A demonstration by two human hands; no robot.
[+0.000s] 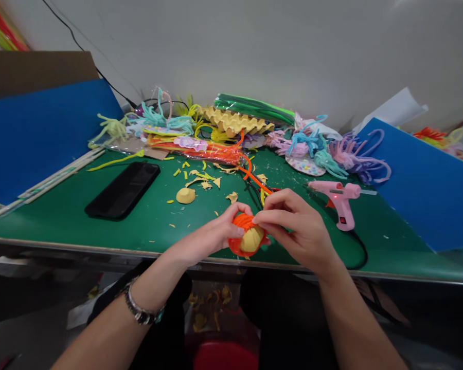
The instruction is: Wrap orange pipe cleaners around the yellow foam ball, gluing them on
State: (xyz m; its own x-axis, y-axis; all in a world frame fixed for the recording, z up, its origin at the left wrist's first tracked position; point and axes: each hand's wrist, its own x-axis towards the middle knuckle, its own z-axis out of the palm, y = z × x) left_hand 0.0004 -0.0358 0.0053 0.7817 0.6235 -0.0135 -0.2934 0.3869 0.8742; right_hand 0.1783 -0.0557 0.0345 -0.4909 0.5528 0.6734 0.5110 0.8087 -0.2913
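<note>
Near the table's front edge, my left hand [224, 226] grips a pale yellow egg-carton cup [252, 240] wrapped in orange pipe cleaner [239, 247]. Thumb and fingers of that hand close around its side. My right hand [293, 226] is closed in a pinch at the cup's upper right rim, against the orange wrap; its fingertips partly cover the spot. Farther up the table, a second, bare egg-carton cup [185, 195] rests among torn carton scraps [232, 197]. To the right lies a pink hot glue gun [343, 200], its small red light lit.
A black phone [123, 190] lies at the left. Behind are an egg carton [235, 122], bagged green pipe cleaners [254, 107], an orange bundle [212, 150] and pastel pipe-cleaner pieces [306, 144]. Blue boards [50, 128] flank both sides. The glue gun's cord [364, 252] loops near the front edge.
</note>
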